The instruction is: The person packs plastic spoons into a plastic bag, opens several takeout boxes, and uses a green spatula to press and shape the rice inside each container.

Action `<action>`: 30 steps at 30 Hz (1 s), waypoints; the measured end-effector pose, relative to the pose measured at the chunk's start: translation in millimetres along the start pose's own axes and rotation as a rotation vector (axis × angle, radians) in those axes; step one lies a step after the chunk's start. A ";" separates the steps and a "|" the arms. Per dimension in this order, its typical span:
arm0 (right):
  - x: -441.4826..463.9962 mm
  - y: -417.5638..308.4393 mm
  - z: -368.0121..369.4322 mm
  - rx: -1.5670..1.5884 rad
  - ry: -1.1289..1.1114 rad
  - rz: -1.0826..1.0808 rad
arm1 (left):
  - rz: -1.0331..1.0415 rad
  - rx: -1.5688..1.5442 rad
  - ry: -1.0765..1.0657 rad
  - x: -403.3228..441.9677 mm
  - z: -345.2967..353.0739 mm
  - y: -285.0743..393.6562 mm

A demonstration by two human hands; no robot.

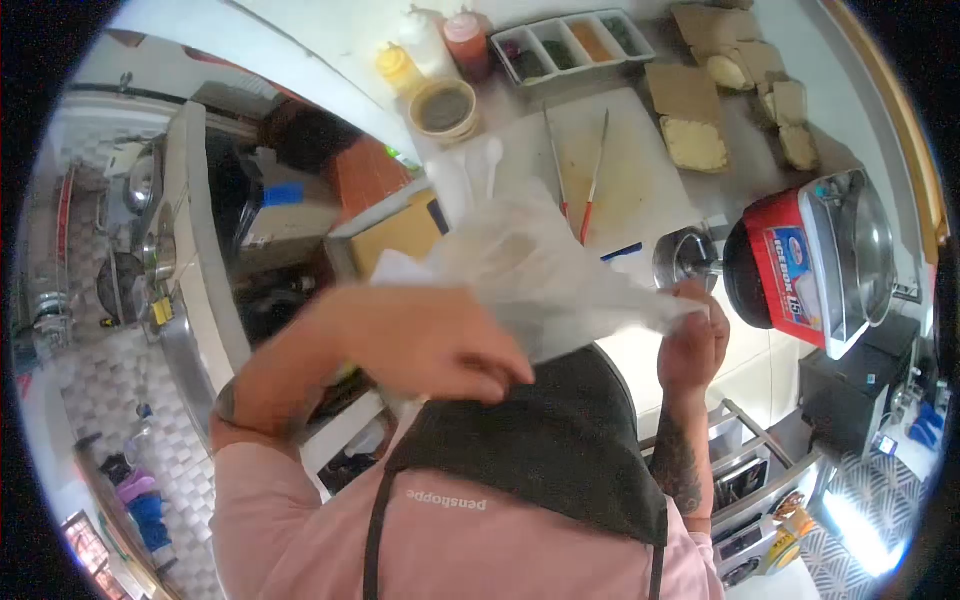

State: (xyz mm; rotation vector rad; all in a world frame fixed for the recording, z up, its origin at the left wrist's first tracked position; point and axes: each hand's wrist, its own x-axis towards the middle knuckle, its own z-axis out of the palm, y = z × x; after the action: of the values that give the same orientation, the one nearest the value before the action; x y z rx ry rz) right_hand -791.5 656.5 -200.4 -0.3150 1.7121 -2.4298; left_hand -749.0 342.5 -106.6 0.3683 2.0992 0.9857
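Observation:
A thin, whitish plastic bag (530,265) hangs in front of me, over the near edge of the counter. My right hand (692,335) is closed, pinching a gathered corner of it. My left hand (430,340) is at the bag's near left side, above my black apron (540,420). Motion smears its bent fingers, so whether they grip the bag is unclear. Beyond the bag, tongs with red tips (590,185) lie on a white cutting board (640,150). White plastic spoons (487,165) lie left of the board.
Sauce bottles (467,45), a cup of dark liquid (443,108) and a compartment tray (570,50) stand at the back. Open cardboard boxes (690,120) with pale food sit back right. A metal pot (683,257) and a red icebox (790,255) are to the right.

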 end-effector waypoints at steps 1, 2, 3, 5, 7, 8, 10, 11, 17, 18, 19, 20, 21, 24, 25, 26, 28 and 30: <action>-2.4 0.8 0.8 -0.004 0.015 0.016 | -0.057 -0.156 0.055 -6.2 -23.4 -5.2; -5.4 1.1 1.2 -0.009 0.027 0.033 | -0.115 -0.315 0.113 -4.4 -43.2 -13.2; -8.7 1.6 1.3 -0.014 0.038 0.048 | -0.287 -0.230 0.254 21.4 -58.4 -54.9; -15.0 0.5 2.1 -0.027 0.049 0.088 | -0.592 -0.019 0.296 79.8 -66.8 -141.1; -14.2 -11.9 11.8 -0.063 0.013 0.099 | -0.695 0.254 0.348 128.6 -36.1 -197.0; -14.8 -17.0 16.7 -0.140 0.021 0.101 | -0.655 0.404 0.502 150.8 -18.3 -220.5; -10.1 -22.6 22.5 -0.191 -0.014 0.076 | -0.600 0.314 0.712 181.9 -2.0 -223.6; -9.9 -23.8 23.2 -0.218 -0.031 0.074 | -0.576 0.259 0.808 189.7 6.7 -220.5; 15.8 -22.2 36.8 -0.195 0.022 0.102 | -0.286 0.648 0.733 177.2 -12.6 -241.0; 23.4 -24.5 38.6 -0.221 -0.042 0.069 | -0.170 0.836 0.730 164.8 -28.2 -242.9; 28.7 -24.5 39.9 -0.209 -0.083 0.071 | -0.057 1.022 0.745 153.0 -43.3 -246.8; 34.0 -24.4 41.5 -0.196 -0.127 0.072 | -0.161 0.852 0.729 106.8 -49.3 -179.6; 39.0 -23.8 43.7 -0.184 -0.174 0.072 | -0.121 0.629 0.905 64.5 -50.7 -120.2; 46.6 -21.1 59.6 0.044 -0.184 0.114 | 0.111 0.365 1.006 -4.7 5.0 -56.0; 46.9 -21.1 63.2 0.119 -0.182 0.135 | 0.186 0.390 0.907 -14.4 25.2 -45.2; 47.2 -19.8 62.8 0.125 -0.233 0.121 | 0.260 0.406 0.806 -24.2 45.5 -34.3; 44.7 -14.4 58.8 0.141 -0.338 0.096 | -0.294 0.204 0.501 -5.4 64.1 -13.1; 39.5 -14.0 51.7 0.170 -0.456 0.108 | -0.332 0.353 0.421 15.0 85.7 -61.9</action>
State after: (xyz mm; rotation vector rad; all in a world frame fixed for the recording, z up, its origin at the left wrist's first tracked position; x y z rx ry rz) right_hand -816.3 604.5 -167.0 -0.6736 1.2864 -2.1884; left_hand -691.0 355.0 -195.3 -0.0282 2.6162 0.5251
